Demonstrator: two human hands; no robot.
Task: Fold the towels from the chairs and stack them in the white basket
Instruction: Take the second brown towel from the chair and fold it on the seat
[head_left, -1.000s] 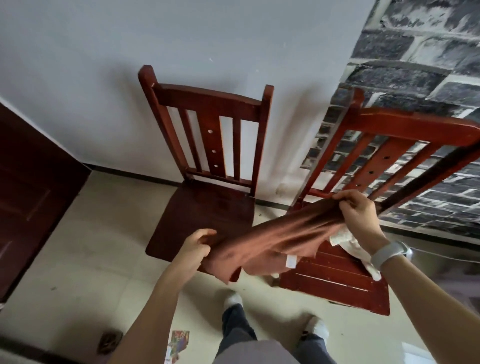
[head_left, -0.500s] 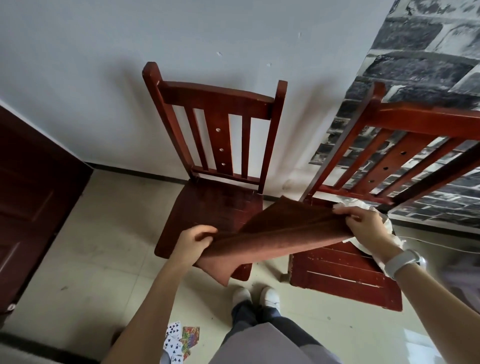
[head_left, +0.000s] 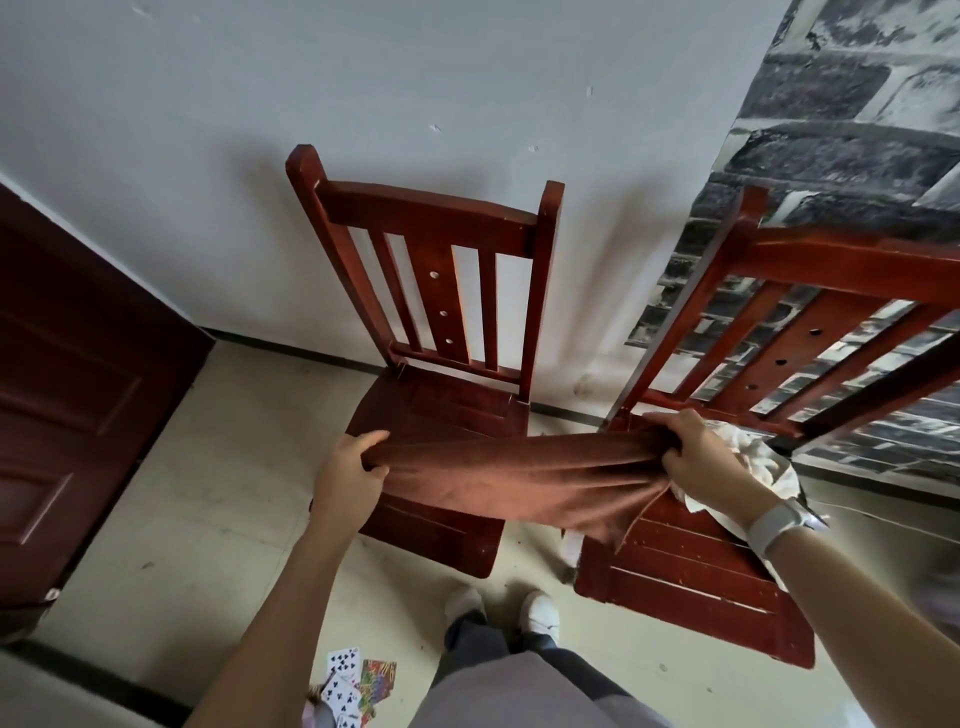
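A brown towel (head_left: 524, 475) is stretched in the air between my hands, above the gap between two red wooden chairs. My left hand (head_left: 349, 475) grips its left end over the left chair (head_left: 431, 405). My right hand (head_left: 701, 460) bunches its right end over the seat of the right chair (head_left: 691, 587). The towel's lower edge sags and a corner hangs down at the right. A crumpled white towel (head_left: 758, 462) lies on the right chair's seat, partly hidden behind my right hand and wrist. The white basket is out of sight.
A dark wooden door (head_left: 78, 395) stands at the left. Both chairs back onto the wall, the right one against brick-pattern wallpaper (head_left: 857, 130). Playing cards (head_left: 353, 680) lie on the tiled floor by my feet (head_left: 498, 605).
My hands have moved apart and pulled the brown towel taut between them; before it hung slacker and wider. The view has tilted a little upward.
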